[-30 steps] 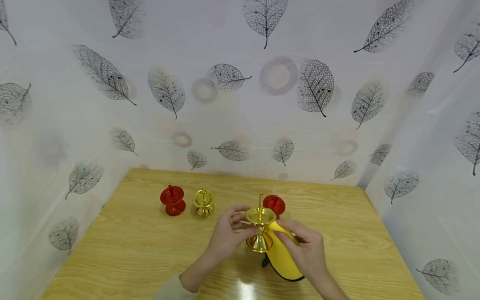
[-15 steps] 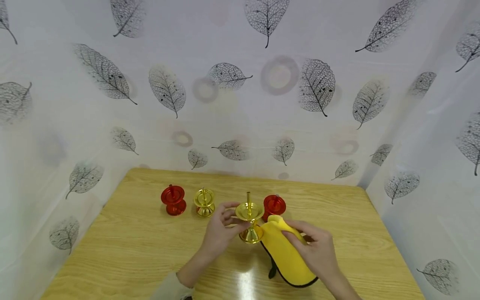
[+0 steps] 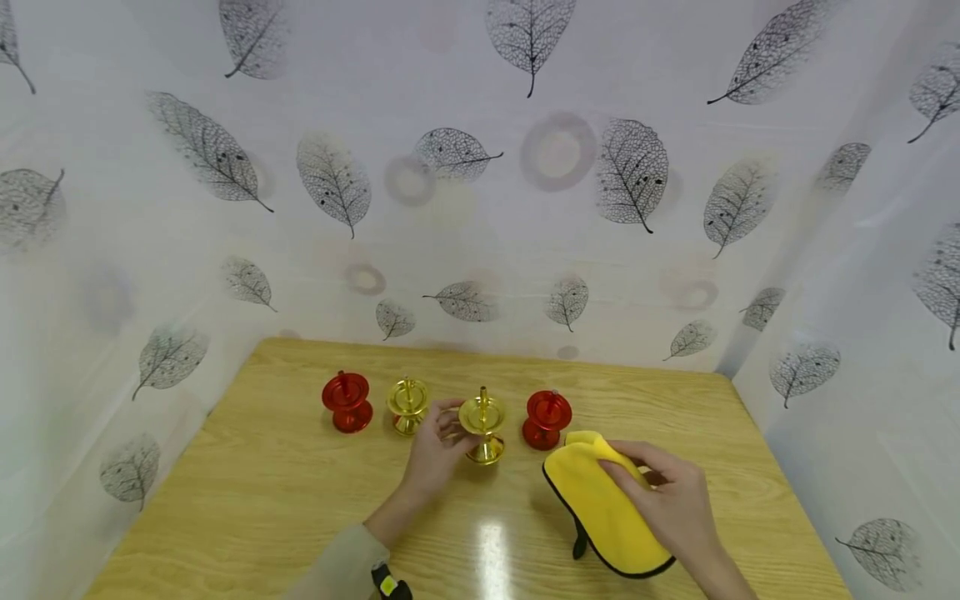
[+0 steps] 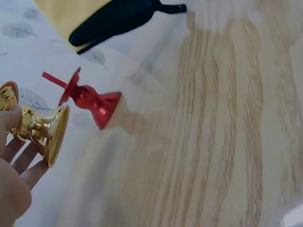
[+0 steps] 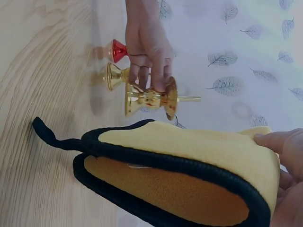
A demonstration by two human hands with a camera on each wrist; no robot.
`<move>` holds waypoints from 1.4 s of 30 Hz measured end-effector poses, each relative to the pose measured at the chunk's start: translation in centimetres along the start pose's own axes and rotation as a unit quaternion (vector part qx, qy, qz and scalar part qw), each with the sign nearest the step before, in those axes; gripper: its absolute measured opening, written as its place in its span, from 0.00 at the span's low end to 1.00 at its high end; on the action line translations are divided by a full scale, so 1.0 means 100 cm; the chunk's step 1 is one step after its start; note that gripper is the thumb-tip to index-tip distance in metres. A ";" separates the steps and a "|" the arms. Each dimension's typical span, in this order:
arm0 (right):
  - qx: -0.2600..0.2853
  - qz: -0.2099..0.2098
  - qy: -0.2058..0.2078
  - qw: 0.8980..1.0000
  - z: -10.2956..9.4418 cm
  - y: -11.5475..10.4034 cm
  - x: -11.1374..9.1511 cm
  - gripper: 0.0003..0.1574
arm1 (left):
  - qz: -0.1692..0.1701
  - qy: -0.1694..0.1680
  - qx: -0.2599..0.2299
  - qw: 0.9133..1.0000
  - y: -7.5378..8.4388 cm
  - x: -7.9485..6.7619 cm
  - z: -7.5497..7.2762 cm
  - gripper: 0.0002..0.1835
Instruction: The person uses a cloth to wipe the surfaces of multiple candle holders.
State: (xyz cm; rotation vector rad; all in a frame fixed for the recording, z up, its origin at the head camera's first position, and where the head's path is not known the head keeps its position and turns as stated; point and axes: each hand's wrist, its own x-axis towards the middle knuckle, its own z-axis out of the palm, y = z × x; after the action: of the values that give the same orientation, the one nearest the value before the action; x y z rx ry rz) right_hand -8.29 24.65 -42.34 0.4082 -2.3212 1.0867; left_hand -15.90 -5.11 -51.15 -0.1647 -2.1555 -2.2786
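My left hand (image 3: pixel 433 454) grips a gold candle holder (image 3: pixel 483 417) by its narrow waist, thumb in front and fingers behind. It is upright, its spike pointing up, and its flared base shows in the left wrist view, close over the table. To the right, my right hand (image 3: pixel 671 500) pinches the top of a folded yellow cloth (image 3: pixel 607 500) between thumb and fingers. The cloth has black edging and a black loop (image 5: pixel 45 132), and hangs over the table, its fold gaping in the right wrist view. A red candle holder (image 3: pixel 546 421) stands between the two hands, farther back.
Another gold candle holder (image 3: pixel 408 407) stands just left of the held one, beside my left fingers. A second red one (image 3: pixel 347 402) is farther left. The wooden table (image 3: pixel 262 492) ends at a pale leaf-print curtain (image 3: pixel 465 233) behind and on both sides.
My left hand has carried the gold candle holder left, back and lower, away from the cloth. My right hand has drawn the yellow cloth off to the right, uncovering the red candle holder.
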 end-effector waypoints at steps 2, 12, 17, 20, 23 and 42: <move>0.000 0.011 0.002 1.000 -0.003 0.001 0.000 0.20 | 0.009 0.007 0.007 1.000 -0.007 0.005 -0.001 0.30; 0.003 0.075 0.002 0.997 -0.014 0.002 -0.003 0.17 | 0.007 0.030 0.023 0.999 -0.036 0.022 -0.002 0.29; 0.002 0.082 0.000 0.997 -0.017 0.002 -0.003 0.17 | 0.007 0.031 0.031 0.999 -0.044 0.027 0.001 0.30; 0.001 0.080 0.000 0.997 -0.017 0.002 -0.003 0.17 | 0.011 0.029 0.036 0.999 -0.047 0.030 0.002 0.29; 0.002 0.079 0.002 0.997 -0.017 0.002 -0.003 0.17 | 0.016 0.028 0.049 0.998 -0.049 0.032 0.003 0.29; -0.002 0.093 0.005 0.996 -0.017 0.003 -0.003 0.15 | 0.024 0.041 0.115 0.992 -0.042 0.019 -0.007 0.38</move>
State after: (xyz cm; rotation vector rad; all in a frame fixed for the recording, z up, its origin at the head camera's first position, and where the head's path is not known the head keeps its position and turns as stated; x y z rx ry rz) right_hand -7.58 26.16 -41.76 0.1872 -2.3891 1.1662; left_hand -18.11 -5.39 -55.22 -0.1180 -2.3209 -1.9547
